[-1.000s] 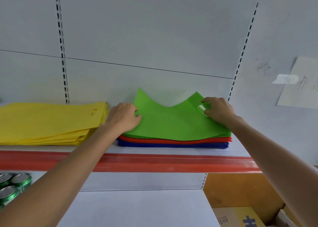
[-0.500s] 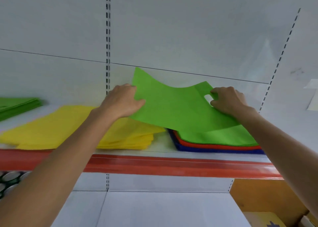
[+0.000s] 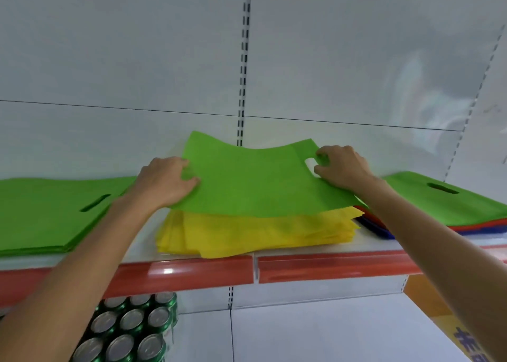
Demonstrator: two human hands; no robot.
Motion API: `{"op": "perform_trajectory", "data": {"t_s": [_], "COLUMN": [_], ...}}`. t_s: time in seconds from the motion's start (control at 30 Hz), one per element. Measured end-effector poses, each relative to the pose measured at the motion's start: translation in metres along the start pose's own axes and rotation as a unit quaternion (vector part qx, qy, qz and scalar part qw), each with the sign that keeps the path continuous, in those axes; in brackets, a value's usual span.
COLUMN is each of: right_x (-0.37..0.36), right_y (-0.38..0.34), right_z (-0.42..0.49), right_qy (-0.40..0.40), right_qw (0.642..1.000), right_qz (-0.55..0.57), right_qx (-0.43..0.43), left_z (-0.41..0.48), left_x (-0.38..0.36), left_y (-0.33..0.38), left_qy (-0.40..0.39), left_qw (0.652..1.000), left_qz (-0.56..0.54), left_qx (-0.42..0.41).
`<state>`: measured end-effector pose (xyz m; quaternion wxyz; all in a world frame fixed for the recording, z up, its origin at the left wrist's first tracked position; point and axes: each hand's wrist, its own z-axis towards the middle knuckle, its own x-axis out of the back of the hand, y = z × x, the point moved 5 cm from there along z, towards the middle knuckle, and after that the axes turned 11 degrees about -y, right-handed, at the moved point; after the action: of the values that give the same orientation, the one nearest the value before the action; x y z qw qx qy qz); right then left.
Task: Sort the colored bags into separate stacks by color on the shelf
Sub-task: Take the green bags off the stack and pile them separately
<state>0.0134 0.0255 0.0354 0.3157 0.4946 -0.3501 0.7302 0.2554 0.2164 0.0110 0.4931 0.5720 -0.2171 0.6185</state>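
I hold a single green bag [image 3: 255, 180] in the air above the yellow stack [image 3: 258, 232]. My left hand [image 3: 164, 180] pinches its left edge, and my right hand [image 3: 340, 167] grips it at the handle cut-out. A stack of green bags [image 3: 46, 213] lies on the shelf at the left. At the right lies a mixed pile [image 3: 450, 205] with a green bag on top and red and blue bags under it.
The shelf [image 3: 329, 265] has a red front strip. Below it at the left stand several green cans [image 3: 129, 328]. A yellow-orange box [image 3: 450, 326] shows at the lower right. White slotted back panels rise behind the bags.
Both hands lifted the green bag off the mixed pile and carried it left, over the yellow stack. The view swung left, bringing the green stack into sight.
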Motion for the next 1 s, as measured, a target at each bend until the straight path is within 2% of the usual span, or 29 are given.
{"op": "perform_trajectory", "data": {"t_s": [0.3, 0.7, 1.0], "right_x": [-0.02, -0.076, -0.121], "right_y": [-0.117, -0.326, -0.386], "right_z": [0.005, 0.0, -0.04], "right_qy": [0.011, 0.012, -0.037], "right_qw": [0.999, 0.998, 0.999], "right_qz": [0.005, 0.014, 0.0], "right_qx": [0.04, 0.06, 0.033], "left_z": [-0.007, -0.021, -0.054], "left_x": [0.024, 0.096, 0.096], "left_y": [-0.115, -0.32, -0.402], "left_qy": [0.005, -0.002, -0.047], "left_qw": [0.999, 0.995, 0.993], "left_qz": [-0.012, 0.007, -0.003], "left_qx": [0.041, 0.095, 0.109]}}
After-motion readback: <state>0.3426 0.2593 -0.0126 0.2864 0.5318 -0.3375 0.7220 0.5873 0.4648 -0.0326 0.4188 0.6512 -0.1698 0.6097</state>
